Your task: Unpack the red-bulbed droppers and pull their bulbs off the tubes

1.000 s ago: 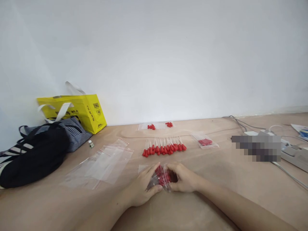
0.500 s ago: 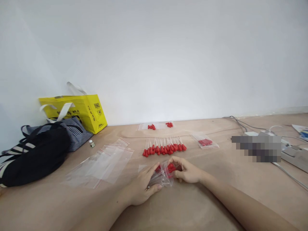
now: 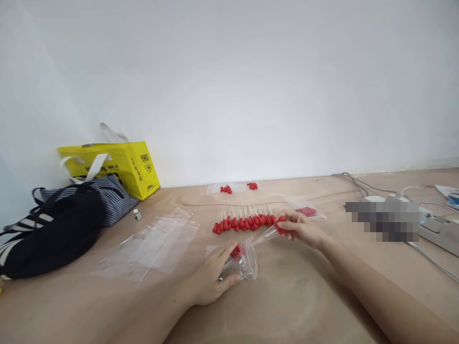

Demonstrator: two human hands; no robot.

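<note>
My left hand [image 3: 217, 277] is closed round a clear zip bag [image 3: 251, 265] with a red rubber bulb [image 3: 236, 252] inside it. Up and to the right, my right hand [image 3: 303, 228] pinches clear-stemmed droppers [image 3: 282, 225] by their red bulbs. Their tips slant down toward the bag's mouth; how many there are I cannot tell. Just left of my right hand, a row of red-bulbed droppers [image 3: 242, 222] lies on the table, bulbs toward me.
Flat clear bags [image 3: 158, 243] are spread at left. A zip bag of red pieces [image 3: 306, 211] lies behind my right hand; another bag [image 3: 238, 188] with red pieces is by the wall. Bags, including a yellow one [image 3: 143, 162], stand far left; a power strip [image 3: 439, 234] lies right.
My right hand has moved up and right, drawing droppers out of the zip bag. My left hand stays in place on the bag.
</note>
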